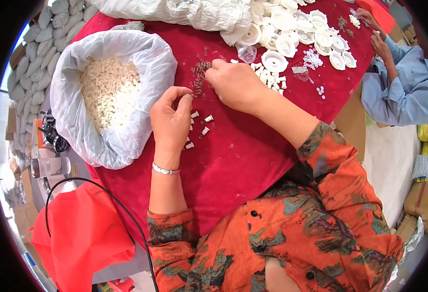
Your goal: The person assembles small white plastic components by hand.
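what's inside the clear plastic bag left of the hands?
The clear plastic bag holds a heap of small white ring-shaped parts, visible through its open top. How deep the heap goes is hidden by the bag's folded walls and the top layer.

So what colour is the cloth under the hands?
Deep red cloth, clearest in the head view.

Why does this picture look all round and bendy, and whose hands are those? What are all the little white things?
The camera sits on a person's head and looks down, and its wide lens bends the edges. The two hands are that person's own. The left hand pinches something too small to make out, just above small white pieces on the red cloth. The right hand reaches into a heap of tiny dark springs. A plastic bag beside them holds white rings. White discs lie farther off. Another person works opposite.
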`<state>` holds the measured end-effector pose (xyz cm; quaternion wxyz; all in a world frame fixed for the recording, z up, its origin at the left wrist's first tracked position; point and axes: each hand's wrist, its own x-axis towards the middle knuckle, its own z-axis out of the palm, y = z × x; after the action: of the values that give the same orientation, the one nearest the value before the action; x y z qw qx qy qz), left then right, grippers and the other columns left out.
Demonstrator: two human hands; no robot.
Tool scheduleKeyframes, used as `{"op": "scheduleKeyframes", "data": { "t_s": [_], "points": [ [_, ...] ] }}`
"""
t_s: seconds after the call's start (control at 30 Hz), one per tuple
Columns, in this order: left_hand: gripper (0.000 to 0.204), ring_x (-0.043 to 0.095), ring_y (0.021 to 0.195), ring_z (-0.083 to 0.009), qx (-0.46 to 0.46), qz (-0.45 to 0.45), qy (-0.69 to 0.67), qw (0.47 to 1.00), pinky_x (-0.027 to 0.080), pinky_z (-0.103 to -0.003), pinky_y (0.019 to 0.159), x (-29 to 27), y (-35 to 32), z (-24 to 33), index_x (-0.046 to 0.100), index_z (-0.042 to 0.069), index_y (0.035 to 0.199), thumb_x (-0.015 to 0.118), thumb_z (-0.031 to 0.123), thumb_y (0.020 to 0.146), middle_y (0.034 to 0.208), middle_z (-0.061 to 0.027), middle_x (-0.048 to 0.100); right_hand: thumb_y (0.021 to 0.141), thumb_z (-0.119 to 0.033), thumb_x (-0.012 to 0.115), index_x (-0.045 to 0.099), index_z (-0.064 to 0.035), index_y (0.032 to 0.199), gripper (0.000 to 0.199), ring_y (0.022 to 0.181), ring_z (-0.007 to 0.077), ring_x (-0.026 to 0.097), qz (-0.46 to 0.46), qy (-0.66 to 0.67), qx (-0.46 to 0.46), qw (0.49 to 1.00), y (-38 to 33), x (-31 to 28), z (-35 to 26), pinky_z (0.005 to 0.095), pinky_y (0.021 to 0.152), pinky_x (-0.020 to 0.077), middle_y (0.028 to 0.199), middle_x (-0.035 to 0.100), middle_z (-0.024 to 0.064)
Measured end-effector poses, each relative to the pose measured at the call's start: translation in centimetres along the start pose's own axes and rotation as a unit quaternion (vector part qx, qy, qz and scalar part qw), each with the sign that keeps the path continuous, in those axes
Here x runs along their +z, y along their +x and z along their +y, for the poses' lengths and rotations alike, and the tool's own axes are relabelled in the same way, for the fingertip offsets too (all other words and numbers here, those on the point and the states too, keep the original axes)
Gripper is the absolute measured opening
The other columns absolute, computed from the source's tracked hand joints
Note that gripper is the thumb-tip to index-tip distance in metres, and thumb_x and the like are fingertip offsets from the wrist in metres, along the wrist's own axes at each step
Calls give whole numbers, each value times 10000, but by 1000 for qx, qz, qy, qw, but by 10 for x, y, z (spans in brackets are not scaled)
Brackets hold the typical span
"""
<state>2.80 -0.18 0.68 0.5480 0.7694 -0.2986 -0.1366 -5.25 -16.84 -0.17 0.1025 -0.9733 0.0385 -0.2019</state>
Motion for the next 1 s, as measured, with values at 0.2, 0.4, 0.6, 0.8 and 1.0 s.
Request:
{"op": "scheduleKeyframes", "data": {
  "t_s": [0.2,0.4,0.6,0.8,1.0],
  "points": [
    [161,570,688,-51,-53,-110,-174,977,444,-183,589,17,-10,25,635,9,1040,588,40,890,862,-10,648,860,-151,631,624,-37,893,119,650,107,534,-39,494,136,858,-32,-31,8,239,607,425,763,572,-1],
    [151,555,637,-46,-58,-130,-228,963,424,-180,539,26,-15,21,620,9,1017,630,23,867,788,10,620,890,-181,634,624,-65,900,117,634,39,535,-95,727,237,637,-51,-33,6,171,511,370,758,588,-31],
    [173,525,638,-28,-3,-107,-211,971,418,-171,542,40,-20,23,590,1,1016,630,-10,848,788,14,605,903,-191,619,615,-55,886,137,642,59,583,-47,706,214,674,-60,-34,-2,184,524,421,768,619,-11],
    [93,592,632,-83,-111,-171,-281,938,454,-187,509,32,-19,21,608,17,961,598,76,890,809,-33,638,907,-128,598,624,-32,900,100,654,63,573,-46,650,223,725,-65,-42,-8,201,548,443,771,622,3],
    [75,601,644,-96,-162,-154,-415,882,454,-201,504,34,-18,15,608,22,943,589,66,885,835,-44,639,904,-107,599,623,-1,931,112,686,81,573,112,494,137,851,-72,-31,-19,219,604,481,787,622,14]
  ]
}}
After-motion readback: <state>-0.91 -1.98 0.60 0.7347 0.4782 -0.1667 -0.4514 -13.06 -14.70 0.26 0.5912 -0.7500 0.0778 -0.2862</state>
